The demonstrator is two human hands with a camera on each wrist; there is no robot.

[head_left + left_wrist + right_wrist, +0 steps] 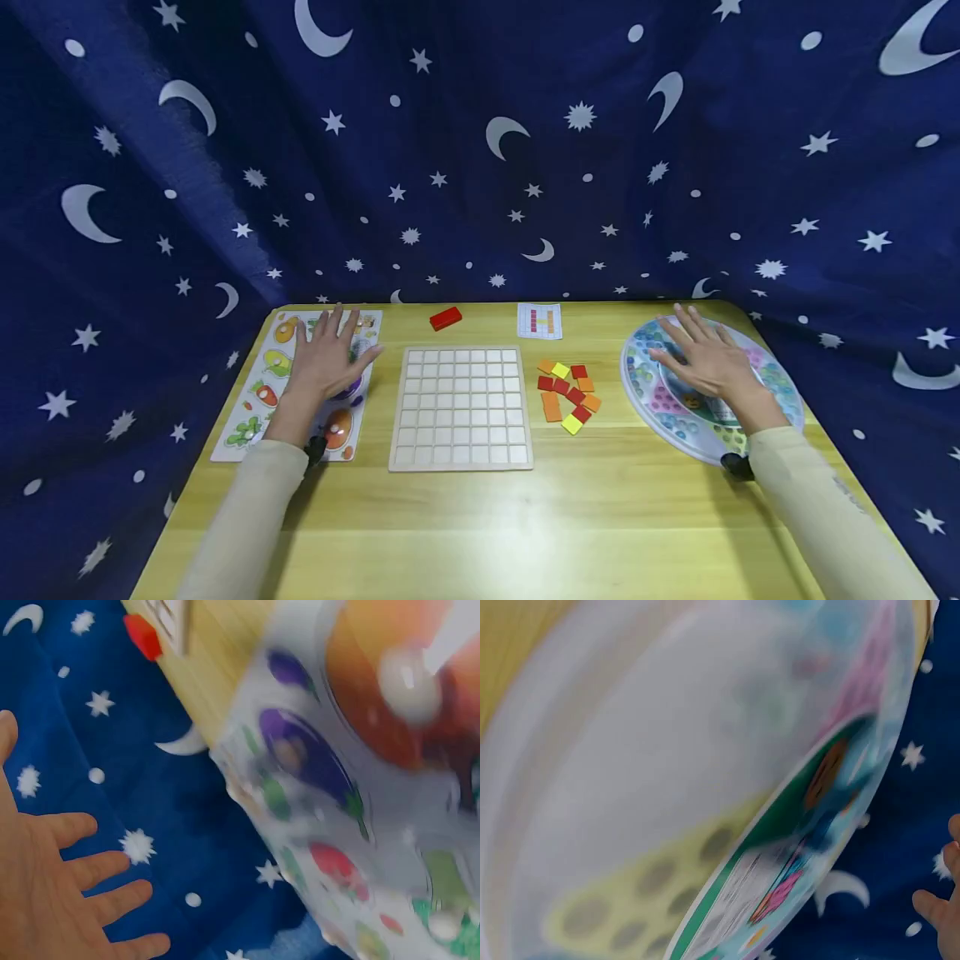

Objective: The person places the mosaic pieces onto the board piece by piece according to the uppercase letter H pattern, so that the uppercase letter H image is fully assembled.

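Note:
My left hand (324,360), fingers straight and spread, is over a vegetable puzzle board (238,417) with printed pictures and knobs. The left wrist view shows that palm with nothing in it. On the right, my right hand (708,360) spreads its fingers over a round, colourful packaged board (678,417), also holding nothing. Whether either hand touches the board beneath it, I cannot tell. Between the hands lie a pale wooden grid board (461,408) and a loose group of red, orange and yellow tiles, among them an orange tile (551,407) and a yellow tile (572,424).
A red block (446,318) lies near the table's back edge. To its right is a small white card (539,321) printed with a coloured tile pattern. A dark blue curtain (450,167) with moons and stars hangs behind and beside the wooden table (465,542).

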